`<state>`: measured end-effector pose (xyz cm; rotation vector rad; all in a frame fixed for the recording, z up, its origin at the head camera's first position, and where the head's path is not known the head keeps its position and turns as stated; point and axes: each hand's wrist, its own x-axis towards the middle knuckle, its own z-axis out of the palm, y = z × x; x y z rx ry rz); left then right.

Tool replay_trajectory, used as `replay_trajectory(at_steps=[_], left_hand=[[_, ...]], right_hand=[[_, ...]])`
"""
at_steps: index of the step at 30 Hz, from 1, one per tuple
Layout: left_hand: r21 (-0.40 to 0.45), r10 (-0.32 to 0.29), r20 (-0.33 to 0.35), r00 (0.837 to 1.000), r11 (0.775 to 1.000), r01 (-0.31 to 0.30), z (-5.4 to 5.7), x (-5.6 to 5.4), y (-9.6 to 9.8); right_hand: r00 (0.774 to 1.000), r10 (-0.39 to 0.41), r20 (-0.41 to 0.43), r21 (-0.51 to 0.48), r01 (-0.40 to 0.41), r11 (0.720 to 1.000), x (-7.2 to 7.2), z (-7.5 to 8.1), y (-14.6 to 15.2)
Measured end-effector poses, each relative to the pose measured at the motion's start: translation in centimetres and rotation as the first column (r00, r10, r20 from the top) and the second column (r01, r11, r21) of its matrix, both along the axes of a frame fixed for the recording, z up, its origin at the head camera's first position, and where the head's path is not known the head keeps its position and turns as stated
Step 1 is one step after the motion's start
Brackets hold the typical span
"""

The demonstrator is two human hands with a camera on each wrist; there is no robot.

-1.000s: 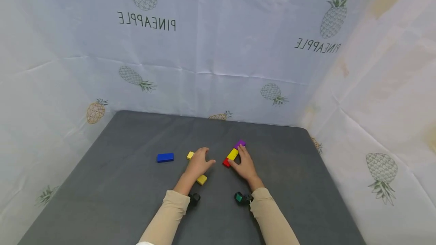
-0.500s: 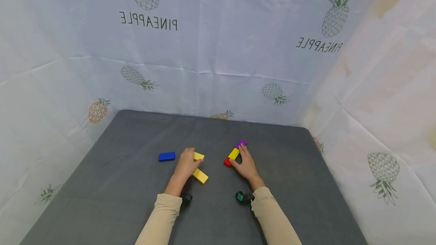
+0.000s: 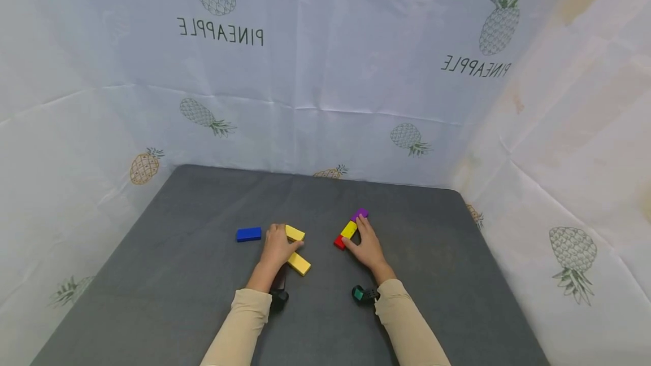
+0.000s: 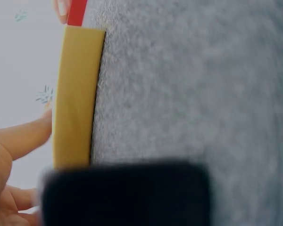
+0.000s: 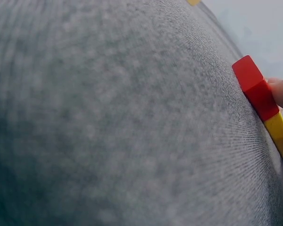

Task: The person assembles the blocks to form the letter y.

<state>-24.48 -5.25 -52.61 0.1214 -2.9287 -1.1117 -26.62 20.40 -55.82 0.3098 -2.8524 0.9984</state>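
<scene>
In the head view my left hand [image 3: 276, 246] is at a pale yellow block [image 3: 295, 233], fingers curled at its left end and thumb along its near side. Just nearer lies a second pale yellow block [image 3: 299, 264]. A yellow block [image 4: 78, 99] fills much of the left wrist view, with the left thumb [image 4: 26, 136] behind it. My right hand [image 3: 367, 247] rests against a slanted row: a red block [image 3: 339, 242], a bright yellow block [image 3: 348, 230] and a purple block [image 3: 360, 214]. Its thumb [image 5: 282, 92] touches the red block; a fingertip reaches the purple one.
A blue block [image 3: 248, 234] lies left of the left hand on the dark grey table [image 3: 203, 202]. White pineapple-print cloth [image 3: 325, 72] hangs behind the table and along both sides. Each wrist carries a small black camera [image 3: 363, 295].
My left hand has moved left and drawn its fingers in at the far pale yellow block, uncovering more of both pale yellow blocks. The right hand stays at the row.
</scene>
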Motion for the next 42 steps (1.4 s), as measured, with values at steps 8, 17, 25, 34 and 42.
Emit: replay_trajectory(at_steps=[8,17,25,34,42], left_hand=[[-0.017,-0.015,-0.036,0.999,1.0,0.014,-0.7,0.0,-0.1],[0.036,0.002,-0.024,1.0,0.999,-0.001,-0.7,0.0,-0.3],[0.15,-0.005,-0.046,0.999,0.989,0.012,-0.5,0.2,-0.4],[0.29,-0.043,-0.159,0.986,0.953,0.088,0.6,0.3,0.3],[0.366,-0.049,-0.213,0.976,0.922,0.127,1.7,0.2,2.0]], right_hand=[[1.0,0.009,0.005,-0.009,-0.009,1.0,0.2,-0.1,-0.1],[1.0,0.007,0.011,-0.013,-0.007,1.0,0.3,-0.2,-0.2],[1.0,-0.005,0.011,-0.005,0.005,1.0,0.3,-0.3,-0.2],[1.0,-0.003,0.002,-0.015,0.003,1.0,0.4,0.2,-0.2],[1.0,-0.022,0.015,-0.015,0.023,1.0,0.3,0.4,-0.3]])
